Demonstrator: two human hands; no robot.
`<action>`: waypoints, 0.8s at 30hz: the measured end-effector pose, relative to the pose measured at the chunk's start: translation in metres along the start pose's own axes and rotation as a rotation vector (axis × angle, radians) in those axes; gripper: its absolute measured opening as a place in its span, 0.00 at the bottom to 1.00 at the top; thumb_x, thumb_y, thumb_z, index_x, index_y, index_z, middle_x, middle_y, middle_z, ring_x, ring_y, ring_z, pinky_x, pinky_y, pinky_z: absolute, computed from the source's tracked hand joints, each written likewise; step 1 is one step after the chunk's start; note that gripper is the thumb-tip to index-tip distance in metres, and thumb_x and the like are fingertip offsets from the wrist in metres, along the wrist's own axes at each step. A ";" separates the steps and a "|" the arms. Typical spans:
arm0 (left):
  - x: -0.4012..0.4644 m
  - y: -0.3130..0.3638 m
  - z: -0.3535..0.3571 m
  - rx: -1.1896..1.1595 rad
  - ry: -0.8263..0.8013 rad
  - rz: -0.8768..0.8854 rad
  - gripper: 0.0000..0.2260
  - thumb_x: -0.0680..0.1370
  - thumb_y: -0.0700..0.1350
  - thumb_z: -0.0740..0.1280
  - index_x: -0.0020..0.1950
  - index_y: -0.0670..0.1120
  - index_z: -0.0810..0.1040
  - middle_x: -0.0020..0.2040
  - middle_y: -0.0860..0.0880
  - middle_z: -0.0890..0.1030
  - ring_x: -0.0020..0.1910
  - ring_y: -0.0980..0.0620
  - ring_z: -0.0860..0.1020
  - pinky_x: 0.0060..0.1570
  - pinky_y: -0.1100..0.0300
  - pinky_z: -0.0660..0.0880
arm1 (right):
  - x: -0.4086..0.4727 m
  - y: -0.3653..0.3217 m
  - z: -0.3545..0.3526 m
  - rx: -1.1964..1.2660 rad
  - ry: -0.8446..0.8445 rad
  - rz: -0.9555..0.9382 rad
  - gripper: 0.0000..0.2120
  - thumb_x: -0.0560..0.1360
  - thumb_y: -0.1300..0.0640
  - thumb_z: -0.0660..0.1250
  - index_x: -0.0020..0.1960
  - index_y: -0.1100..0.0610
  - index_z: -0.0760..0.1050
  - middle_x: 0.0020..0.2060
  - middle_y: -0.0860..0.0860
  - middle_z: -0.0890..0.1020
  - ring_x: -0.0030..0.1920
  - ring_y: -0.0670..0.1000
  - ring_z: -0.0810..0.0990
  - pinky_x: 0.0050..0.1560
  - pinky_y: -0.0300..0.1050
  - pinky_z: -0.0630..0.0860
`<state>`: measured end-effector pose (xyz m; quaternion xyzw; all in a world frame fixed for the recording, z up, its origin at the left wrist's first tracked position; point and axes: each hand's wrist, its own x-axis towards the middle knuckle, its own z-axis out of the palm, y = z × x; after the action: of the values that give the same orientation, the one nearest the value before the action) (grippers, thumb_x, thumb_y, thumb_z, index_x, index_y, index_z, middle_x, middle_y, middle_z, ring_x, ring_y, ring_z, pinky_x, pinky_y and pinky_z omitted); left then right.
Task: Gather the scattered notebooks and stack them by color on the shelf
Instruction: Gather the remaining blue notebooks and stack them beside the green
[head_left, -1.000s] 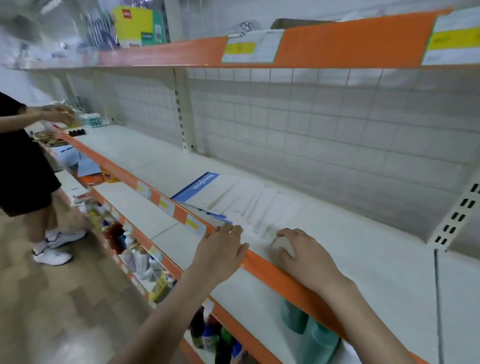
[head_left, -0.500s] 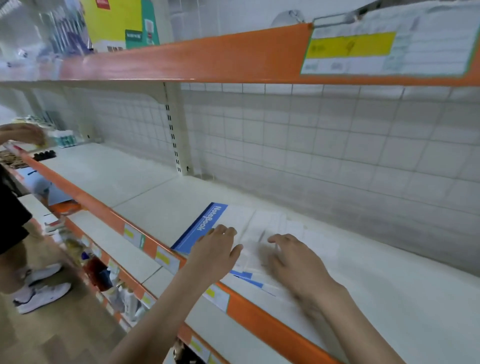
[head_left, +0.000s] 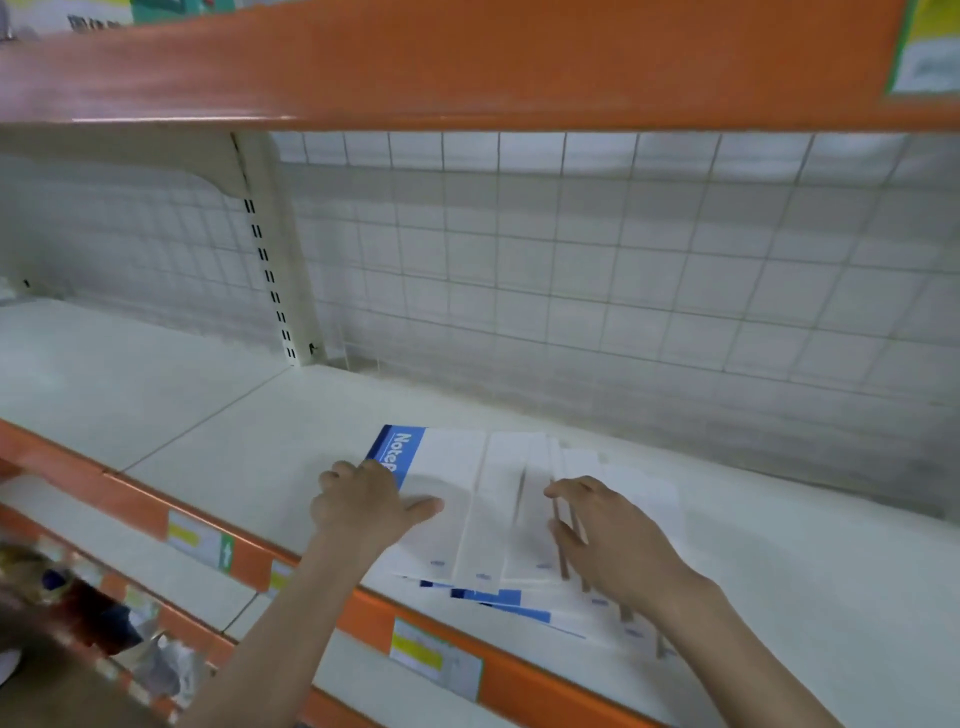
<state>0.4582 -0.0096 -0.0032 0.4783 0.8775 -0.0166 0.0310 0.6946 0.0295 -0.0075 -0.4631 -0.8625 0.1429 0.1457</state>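
Several white notebooks (head_left: 467, 499) with blue spines lie fanned out and overlapping on the cream shelf (head_left: 208, 415), near its front edge. The top one shows a blue strip reading "Note". My left hand (head_left: 363, 509) is at the stack's left side, fingers curled over the blue spine edge and thumb lying on the top cover. At the right side of the fan, my right hand (head_left: 613, 535) rests on the notebooks with bent fingers, its fingertips touching the covers. Blue corners of lower notebooks stick out toward the front.
The orange upper shelf (head_left: 467, 62) hangs close overhead. A white wire grid back panel (head_left: 571, 260) and a slotted upright (head_left: 270, 270) stand behind. The orange front rail carries a price label (head_left: 436, 660). Blurred goods (head_left: 104, 623) sit on lower shelves at the left.
The view has moved closer to the shelf. My left hand slid to the stack's left spine edge; my right hand stays on the right side. The person at the left is out of view.
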 end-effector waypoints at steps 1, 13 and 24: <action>0.005 -0.001 0.001 -0.011 0.006 0.002 0.40 0.69 0.73 0.60 0.63 0.40 0.68 0.59 0.41 0.72 0.59 0.44 0.71 0.54 0.55 0.72 | 0.001 -0.002 0.001 -0.002 0.001 0.014 0.18 0.81 0.50 0.56 0.70 0.49 0.65 0.66 0.45 0.70 0.59 0.47 0.76 0.55 0.40 0.73; 0.045 -0.018 -0.001 -0.424 0.037 0.211 0.26 0.71 0.59 0.71 0.50 0.44 0.60 0.39 0.50 0.71 0.38 0.47 0.76 0.32 0.58 0.68 | 0.036 -0.066 0.024 0.026 0.039 0.065 0.19 0.80 0.54 0.57 0.70 0.51 0.66 0.66 0.48 0.71 0.60 0.49 0.75 0.56 0.44 0.75; 0.048 0.015 -0.015 -1.434 -0.276 0.196 0.03 0.79 0.42 0.65 0.49 0.46 0.71 0.46 0.45 0.79 0.41 0.51 0.80 0.36 0.59 0.76 | 0.043 -0.089 0.040 -0.010 -0.117 0.054 0.49 0.69 0.29 0.61 0.77 0.45 0.36 0.77 0.47 0.43 0.77 0.49 0.42 0.75 0.56 0.44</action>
<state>0.4445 0.0400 0.0079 0.4103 0.6140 0.5041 0.4478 0.5890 0.0139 -0.0045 -0.4776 -0.8576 0.1691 0.0885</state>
